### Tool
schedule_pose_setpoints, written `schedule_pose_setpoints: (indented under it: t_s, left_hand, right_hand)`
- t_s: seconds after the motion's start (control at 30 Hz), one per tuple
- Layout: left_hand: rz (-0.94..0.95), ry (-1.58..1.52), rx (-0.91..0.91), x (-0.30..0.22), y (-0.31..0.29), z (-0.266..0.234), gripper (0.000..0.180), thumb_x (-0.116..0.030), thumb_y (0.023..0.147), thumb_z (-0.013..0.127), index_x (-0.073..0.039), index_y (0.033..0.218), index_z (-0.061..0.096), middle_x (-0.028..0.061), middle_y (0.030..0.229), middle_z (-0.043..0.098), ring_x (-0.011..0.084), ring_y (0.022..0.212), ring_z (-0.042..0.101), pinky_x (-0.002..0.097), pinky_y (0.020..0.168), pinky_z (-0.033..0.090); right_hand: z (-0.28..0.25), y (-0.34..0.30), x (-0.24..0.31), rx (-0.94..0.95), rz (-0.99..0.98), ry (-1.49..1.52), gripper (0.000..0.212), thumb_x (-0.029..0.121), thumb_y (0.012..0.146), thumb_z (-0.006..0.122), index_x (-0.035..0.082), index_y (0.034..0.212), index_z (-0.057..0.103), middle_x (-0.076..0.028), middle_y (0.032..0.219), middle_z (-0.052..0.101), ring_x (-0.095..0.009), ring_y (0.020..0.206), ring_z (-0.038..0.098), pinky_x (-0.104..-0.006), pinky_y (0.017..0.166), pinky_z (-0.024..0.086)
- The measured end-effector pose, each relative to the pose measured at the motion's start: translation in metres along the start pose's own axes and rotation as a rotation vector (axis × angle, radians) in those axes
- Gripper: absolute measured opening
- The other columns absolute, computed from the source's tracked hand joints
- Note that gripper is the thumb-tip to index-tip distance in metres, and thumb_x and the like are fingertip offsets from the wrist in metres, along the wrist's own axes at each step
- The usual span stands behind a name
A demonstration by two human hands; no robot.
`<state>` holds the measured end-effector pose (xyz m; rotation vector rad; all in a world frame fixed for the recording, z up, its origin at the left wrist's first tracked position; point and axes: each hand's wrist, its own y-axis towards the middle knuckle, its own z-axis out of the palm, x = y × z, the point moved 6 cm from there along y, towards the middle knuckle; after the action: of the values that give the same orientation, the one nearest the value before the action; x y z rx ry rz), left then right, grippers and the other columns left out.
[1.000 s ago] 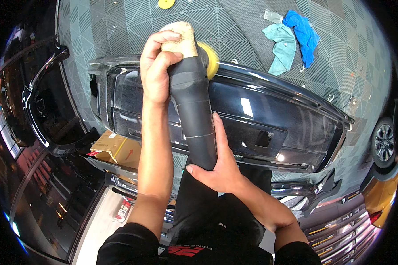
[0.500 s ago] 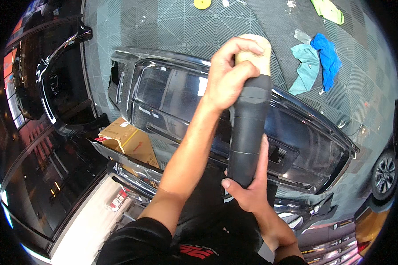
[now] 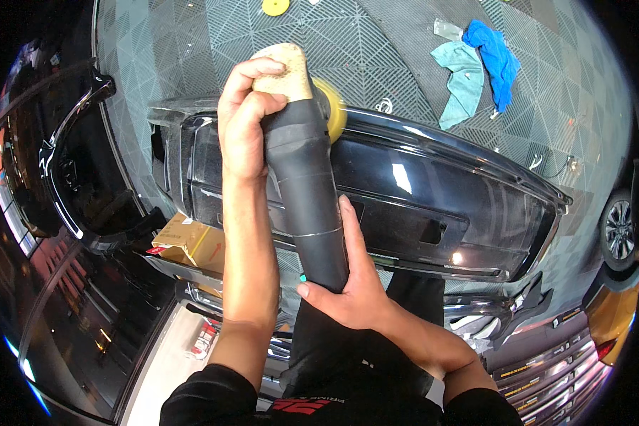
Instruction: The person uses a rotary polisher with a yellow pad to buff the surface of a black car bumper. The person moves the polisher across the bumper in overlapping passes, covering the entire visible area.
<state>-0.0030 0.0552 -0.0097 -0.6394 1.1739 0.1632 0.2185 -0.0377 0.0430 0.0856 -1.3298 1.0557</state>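
Black plastic polisher, one, held over the left portion of a glossy black panel, left of centre in our view. Change on record: half a second ago we find it farther right along the panel, pad hidden; now it stands left again, close to its place a full second back, and a yellow pad shows past the right side of its head, rim blurred. We judge this a back-and-forth sweep along the panel's length, the work still in progress; whether pad and panel touch, we cannot tell. Bearing: long axis running away from our body, head foremost and leaning slightly left, butt end toward our waist. Grip, front: left hand, fingers and thumb closed round the tan cover of the head. Grip, rear: right hand, wrapped about the butt, fingers along its right side, thumb across the near end. Beyond the panel's far edge: one teal cloth and one blue cloth, side by side on the tiled floor; one yellow disc at the upper border. Near left: one cardboard box. Far right: one car wheel.
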Motion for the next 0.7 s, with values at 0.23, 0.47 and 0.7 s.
schedule_pose_setpoints:
  t_s: [0.23, 0.47, 0.7]
  left_hand:
    - [0.016, 0.079, 0.059, 0.007, 0.002, 0.03, 0.036, 0.001, 0.078, 0.062, -0.003, 0.113, 0.071, 0.0097, 0.133, 0.067, 0.0184, 0.112, 0.061, 0.0298, 0.096, 0.05]
    - [-0.029, 0.054, -0.008, 0.008, 0.002, 0.009, 0.036, -0.002, 0.077, 0.062, -0.001, 0.112, 0.07, 0.012, 0.132, 0.066, 0.0212, 0.114, 0.061, 0.0326, 0.099, 0.051]
    - [-0.006, 0.067, 0.019, 0.014, -0.003, 0.025, 0.036, -0.002, 0.076, 0.062, -0.002, 0.112, 0.07, 0.0113, 0.132, 0.067, 0.0218, 0.114, 0.062, 0.0335, 0.099, 0.051]
  right_hand:
    - [-0.005, -0.01, -0.004, -0.096, -0.018, 0.021, 0.121, 0.013, 0.084, 0.084, -0.003, 0.169, -0.001, -0.03, 0.161, 0.04, -0.035, 0.149, 0.046, -0.0425, 0.123, 0.034]
    - [-0.002, -0.002, -0.008, -0.037, -0.021, 0.002, 0.121, 0.014, 0.083, 0.085, -0.003, 0.169, 0.001, -0.033, 0.167, 0.031, -0.04, 0.156, 0.036, -0.0447, 0.126, 0.03]
    - [-0.01, -0.015, -0.01, -0.071, 0.004, 0.063, 0.12, 0.013, 0.083, 0.084, -0.004, 0.169, 0.002, -0.032, 0.166, 0.032, -0.038, 0.157, 0.035, -0.0434, 0.127, 0.027]
